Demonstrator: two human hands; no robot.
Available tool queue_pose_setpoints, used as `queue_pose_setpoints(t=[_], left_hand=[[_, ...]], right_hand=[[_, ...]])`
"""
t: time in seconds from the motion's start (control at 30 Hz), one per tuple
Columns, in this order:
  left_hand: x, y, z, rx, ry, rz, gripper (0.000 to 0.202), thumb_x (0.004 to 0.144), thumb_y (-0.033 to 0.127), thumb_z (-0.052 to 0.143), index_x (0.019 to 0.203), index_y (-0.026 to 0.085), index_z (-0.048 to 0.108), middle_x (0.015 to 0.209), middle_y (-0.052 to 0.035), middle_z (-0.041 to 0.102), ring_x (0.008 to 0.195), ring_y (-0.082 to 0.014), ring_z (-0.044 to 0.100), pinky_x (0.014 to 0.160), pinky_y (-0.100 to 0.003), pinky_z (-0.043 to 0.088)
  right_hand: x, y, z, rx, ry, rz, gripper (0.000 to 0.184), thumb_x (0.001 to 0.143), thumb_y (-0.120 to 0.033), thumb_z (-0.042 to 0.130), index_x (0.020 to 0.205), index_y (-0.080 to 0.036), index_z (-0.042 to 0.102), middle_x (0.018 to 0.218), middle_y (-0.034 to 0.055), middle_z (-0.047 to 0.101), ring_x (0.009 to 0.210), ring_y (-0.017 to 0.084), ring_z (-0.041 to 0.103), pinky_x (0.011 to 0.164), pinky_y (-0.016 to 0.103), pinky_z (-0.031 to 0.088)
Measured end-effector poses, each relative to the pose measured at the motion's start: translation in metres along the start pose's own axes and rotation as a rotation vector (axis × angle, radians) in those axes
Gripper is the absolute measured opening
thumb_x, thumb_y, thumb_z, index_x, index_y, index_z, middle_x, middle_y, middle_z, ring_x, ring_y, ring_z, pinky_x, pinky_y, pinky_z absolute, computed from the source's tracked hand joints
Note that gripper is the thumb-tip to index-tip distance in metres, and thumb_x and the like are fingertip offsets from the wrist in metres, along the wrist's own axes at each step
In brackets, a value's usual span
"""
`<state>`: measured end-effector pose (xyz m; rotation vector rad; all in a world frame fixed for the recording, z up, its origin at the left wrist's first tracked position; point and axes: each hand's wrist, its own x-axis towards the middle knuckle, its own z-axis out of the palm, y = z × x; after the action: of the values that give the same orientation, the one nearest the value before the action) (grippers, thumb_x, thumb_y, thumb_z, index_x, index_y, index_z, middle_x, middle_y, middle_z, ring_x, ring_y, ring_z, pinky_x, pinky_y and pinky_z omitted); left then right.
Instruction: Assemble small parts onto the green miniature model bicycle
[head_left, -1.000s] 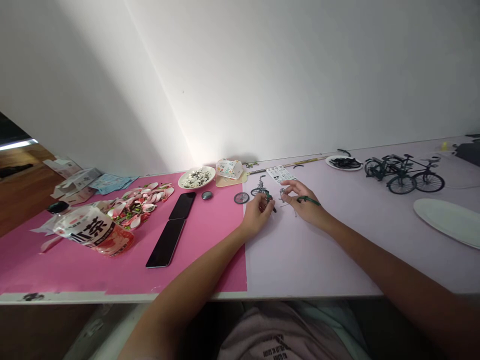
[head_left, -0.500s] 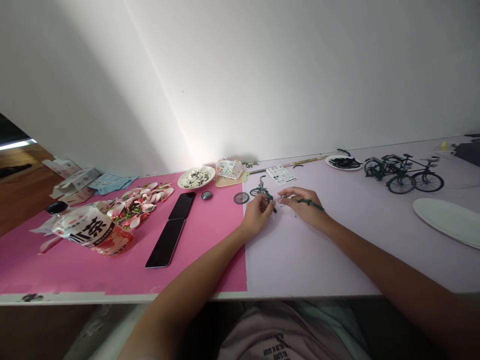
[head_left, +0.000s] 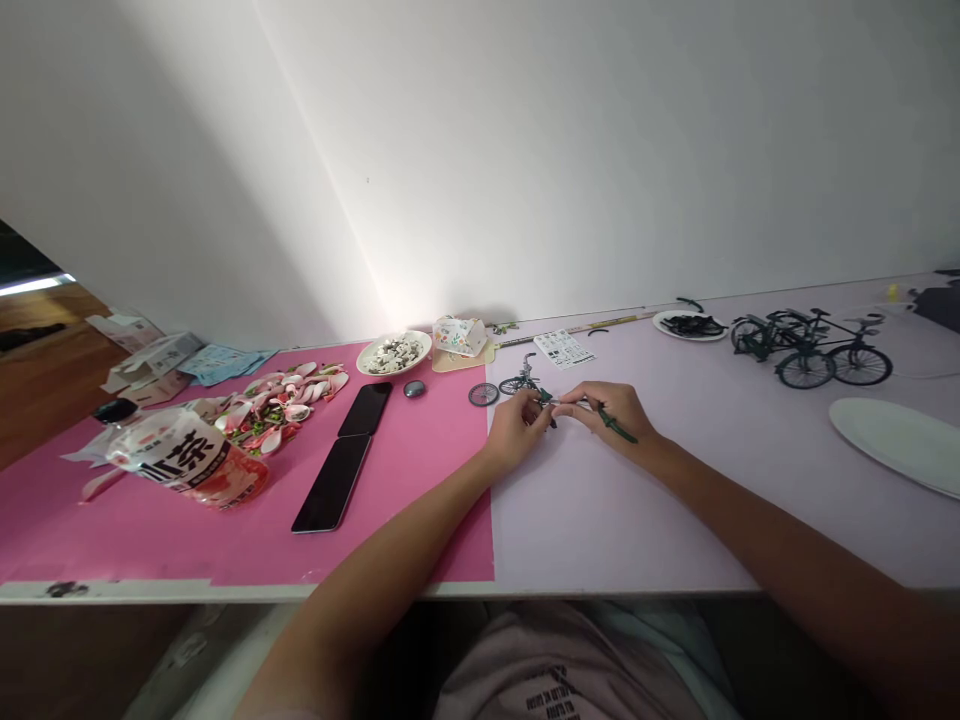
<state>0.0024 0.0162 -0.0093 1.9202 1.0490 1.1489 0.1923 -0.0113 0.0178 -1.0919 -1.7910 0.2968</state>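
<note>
My left hand (head_left: pixel 514 430) rests on the lilac table sheet (head_left: pixel 600 510) with its fingers pinched on the dark green frame of a small model bicycle (head_left: pixel 525 384), which stands partly built with one wheel on. My right hand (head_left: pixel 611 409) is closed next to it, fingertips meeting the left hand's at the frame, with a green-handled tool (head_left: pixel 616 427) lying across its fingers. A loose grey wheel (head_left: pixel 483 395) lies just left of the frame, on the edge of the pink sheet (head_left: pixel 247 530).
Two dark phones (head_left: pixel 346 452) lie on the pink sheet beside a red-and-white snack bag (head_left: pixel 187 462) and wrappers. A parts dish (head_left: pixel 394 352), small box (head_left: pixel 459 336) and instruction sheet (head_left: pixel 563 347) sit behind. Finished model bicycles (head_left: pixel 810 347) and white plates (head_left: pixel 896 438) are at right.
My right hand has closed and moved left from an open pose to meet my left hand at the small bicycle frame. The left hand has barely moved.
</note>
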Motion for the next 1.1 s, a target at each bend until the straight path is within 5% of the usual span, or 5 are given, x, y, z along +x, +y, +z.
queue_pose_setpoints(t=[0.4, 0.77, 0.87, 0.97, 1.1], left_hand=[[0.0, -0.003, 0.001, -0.013, -0.07, -0.009, 0.029, 0.089, 0.046, 0.067, 0.086, 0.018, 0.058, 0.065, 0.0009, 0.066, 0.057, -0.0138, 0.065, 0.057, -0.023, 0.046], [-0.002, 0.001, -0.003, 0.032, -0.134, 0.077, 0.021, 0.097, 0.031, 0.052, 0.085, 0.017, 0.063, 0.072, -0.0022, 0.07, 0.065, -0.0141, 0.068, 0.064, -0.023, 0.05], [-0.002, -0.001, -0.002, 0.002, -0.117, 0.064, 0.026, 0.1, 0.034, 0.049, 0.09, 0.017, 0.065, 0.076, -0.0036, 0.071, 0.065, -0.0132, 0.067, 0.066, -0.024, 0.052], [-0.001, -0.003, -0.001, -0.044, -0.095, 0.033, 0.028, 0.1, 0.037, 0.049, 0.104, 0.015, 0.067, 0.078, -0.0041, 0.071, 0.065, -0.0133, 0.067, 0.066, -0.024, 0.055], [0.0, -0.004, -0.001, -0.078, -0.067, 0.011, 0.032, 0.099, 0.04, 0.052, 0.11, 0.014, 0.067, 0.08, -0.0053, 0.071, 0.065, -0.0138, 0.068, 0.065, -0.025, 0.056]], right_hand=[[-0.003, 0.003, 0.005, -0.041, 0.018, -0.133, 0.035, 0.091, -0.056, 0.067, 0.077, -0.026, 0.078, 0.079, 0.0048, 0.079, 0.067, 0.022, 0.071, 0.065, 0.033, 0.054], [-0.001, -0.012, -0.002, 0.021, -0.103, 0.023, 0.05, 0.09, -0.072, 0.055, 0.082, -0.027, 0.077, 0.088, 0.0065, 0.078, 0.076, 0.025, 0.07, 0.073, 0.035, 0.052], [0.002, -0.01, -0.015, 0.065, 0.044, 0.071, 0.065, 0.097, -0.074, 0.035, 0.083, -0.023, 0.074, 0.079, 0.008, 0.073, 0.068, 0.022, 0.064, 0.065, 0.033, 0.049], [0.01, -0.005, -0.027, 0.093, 0.329, 0.097, 0.063, 0.101, -0.07, 0.031, 0.092, -0.023, 0.071, 0.06, 0.0023, 0.056, 0.057, 0.018, 0.053, 0.06, 0.031, 0.045], [0.019, 0.003, -0.038, 0.048, 0.465, 0.179, 0.05, 0.099, -0.065, 0.044, 0.092, -0.022, 0.067, 0.059, -0.0008, 0.049, 0.053, 0.016, 0.044, 0.052, 0.03, 0.037]])
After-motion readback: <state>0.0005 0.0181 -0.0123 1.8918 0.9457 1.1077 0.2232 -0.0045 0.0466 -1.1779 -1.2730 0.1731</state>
